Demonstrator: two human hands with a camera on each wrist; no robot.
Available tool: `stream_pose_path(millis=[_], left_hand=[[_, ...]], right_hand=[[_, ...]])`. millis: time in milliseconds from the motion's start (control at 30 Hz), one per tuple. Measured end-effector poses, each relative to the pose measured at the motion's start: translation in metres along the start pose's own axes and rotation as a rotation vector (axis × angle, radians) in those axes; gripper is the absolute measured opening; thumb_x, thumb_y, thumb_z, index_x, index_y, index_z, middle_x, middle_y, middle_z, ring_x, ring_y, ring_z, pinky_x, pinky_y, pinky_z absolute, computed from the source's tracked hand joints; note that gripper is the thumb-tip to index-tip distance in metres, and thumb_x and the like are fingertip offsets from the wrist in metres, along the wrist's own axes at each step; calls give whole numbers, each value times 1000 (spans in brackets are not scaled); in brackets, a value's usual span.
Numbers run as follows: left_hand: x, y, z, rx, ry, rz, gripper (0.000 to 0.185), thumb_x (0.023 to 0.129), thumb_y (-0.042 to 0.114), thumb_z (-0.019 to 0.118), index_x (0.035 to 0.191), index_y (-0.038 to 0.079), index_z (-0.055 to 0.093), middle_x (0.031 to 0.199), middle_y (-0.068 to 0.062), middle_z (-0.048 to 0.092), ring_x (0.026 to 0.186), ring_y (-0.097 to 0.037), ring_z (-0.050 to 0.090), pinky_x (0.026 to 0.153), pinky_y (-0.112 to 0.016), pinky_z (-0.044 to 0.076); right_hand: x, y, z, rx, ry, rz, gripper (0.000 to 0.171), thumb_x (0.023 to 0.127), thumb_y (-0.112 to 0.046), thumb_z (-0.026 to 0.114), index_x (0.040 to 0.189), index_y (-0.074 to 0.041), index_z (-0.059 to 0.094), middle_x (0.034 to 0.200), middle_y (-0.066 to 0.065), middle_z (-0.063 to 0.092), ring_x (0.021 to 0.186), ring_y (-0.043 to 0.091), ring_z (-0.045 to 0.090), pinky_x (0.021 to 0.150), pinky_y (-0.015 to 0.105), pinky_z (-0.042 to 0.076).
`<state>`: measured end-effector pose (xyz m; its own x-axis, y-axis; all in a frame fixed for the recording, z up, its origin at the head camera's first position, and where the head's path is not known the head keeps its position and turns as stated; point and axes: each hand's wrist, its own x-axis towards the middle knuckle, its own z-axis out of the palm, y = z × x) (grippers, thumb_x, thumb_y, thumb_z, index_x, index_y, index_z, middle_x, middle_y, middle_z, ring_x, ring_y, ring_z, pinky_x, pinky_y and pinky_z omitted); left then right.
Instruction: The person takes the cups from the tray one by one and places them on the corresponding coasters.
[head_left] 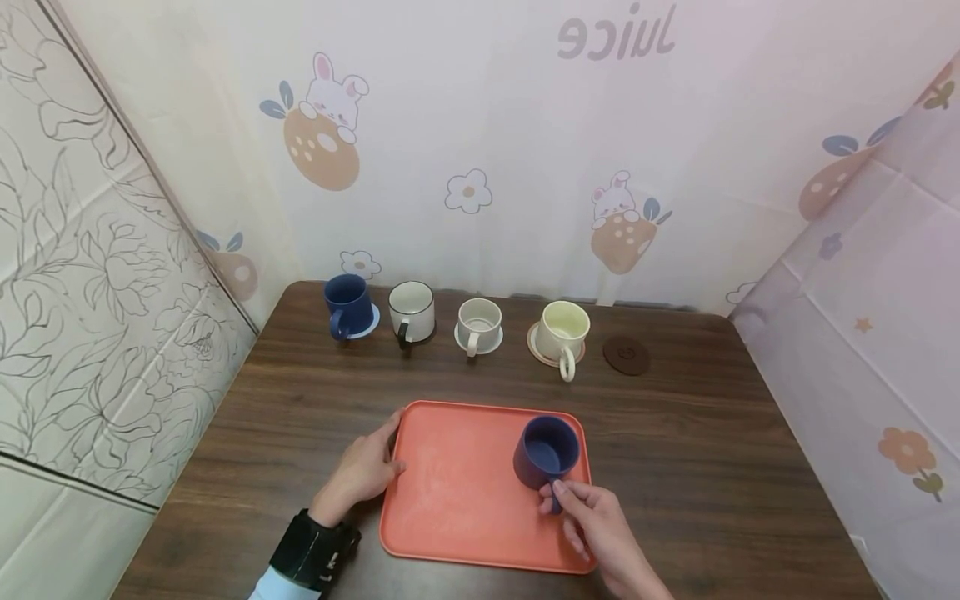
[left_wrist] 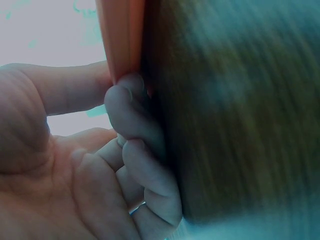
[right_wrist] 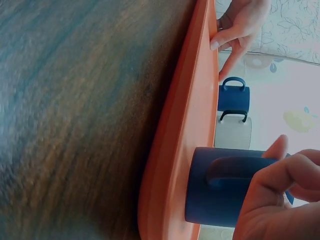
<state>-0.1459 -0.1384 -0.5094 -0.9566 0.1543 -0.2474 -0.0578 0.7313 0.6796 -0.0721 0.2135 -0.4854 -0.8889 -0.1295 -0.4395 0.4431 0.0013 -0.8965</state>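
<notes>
Right hand (head_left: 592, 521): nearest the camera, at the tray's near right corner; fingers pinch the handle of the dark blue mug (head_left: 546, 452).
Blue mug: upright on the tray's right side, empty as far as the head view shows; the right wrist view shows its base against the tray floor, so it looks set down, not lifted.
Left hand (head_left: 365, 469): grips the tray's left rim, thumb on top and fingers curled under the edge, as the left wrist view shows.
Tray (head_left: 457, 492): orange, flat on the desk (head_left: 300, 400), carrying only the one mug.
Back row: four mugs on coasters by the wall, from the left a navy mug (head_left: 347, 305), a white mug with dark rim (head_left: 412, 311), a pale mug (head_left: 479, 325) and a cream mug (head_left: 562, 335).
Spare coaster (head_left: 626, 355): brown, at the row's right end, with nothing on it.
Progress: judged from the layout, four coasters are filled; one mug on the tray and one free coaster remain.
</notes>
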Motion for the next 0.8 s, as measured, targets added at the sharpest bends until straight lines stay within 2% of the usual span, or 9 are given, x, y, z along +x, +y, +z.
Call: stream_pose_path(millis=[400,800], left_hand=[[-1,-2,2,-31,-12,-10,82,94,4,76,164,5,33,66,-3,53,55,-19,54,56,-34,43],[0,-1,0,-2,2,1,82,94,4,77,163,4,35,67,-2,52,57,-18,52,57,-34,41]], right_hand=[[3,-2,2,-4,89,-38,39,106,-28,65,111,10,71,87,9,69,45,7,35,44,21,30],[9,-10,-2,9,158,-157,32,108,-17,61,106,14,70,81,9,68,44,6,34,43,19,28]])
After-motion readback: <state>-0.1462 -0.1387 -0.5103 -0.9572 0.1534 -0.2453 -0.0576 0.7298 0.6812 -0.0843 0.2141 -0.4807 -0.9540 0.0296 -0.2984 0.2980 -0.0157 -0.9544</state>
